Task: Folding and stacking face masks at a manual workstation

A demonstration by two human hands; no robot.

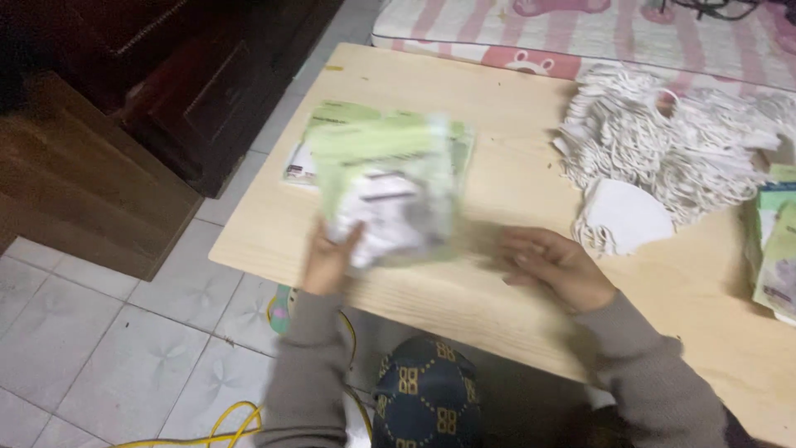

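A packet (390,199), green-edged and clear-fronted, is held above the tabletop (497,282) in the grip of the left hand (327,259), which is closed on its lower left corner. White contents, seemingly a folded mask, are seen through the clear front, though motion blur hides the detail. Directly behind this grip, a stack of similar green packets (332,124) lies flat on the tabletop, partly covered by the held one.

The right hand (554,267) rests on the tabletop just right of the packet and apart from it; its grip is loosely curled and nothing is seen in it.

Beyond the right hand and near it, a single white mask (626,217) lies flat, touching a large heap of white masks (663,137) with tangled ear loops farther back. Far right of that grip, more green packets (775,249) are stacked at the tabletop's edge.

A pink striped mat (597,25) lies past the far edge of the tabletop. Left of the left grip, dark wooden furniture (124,108) stands on a tiled floor (108,348), where a yellow cable (232,419) runs below the near edge.
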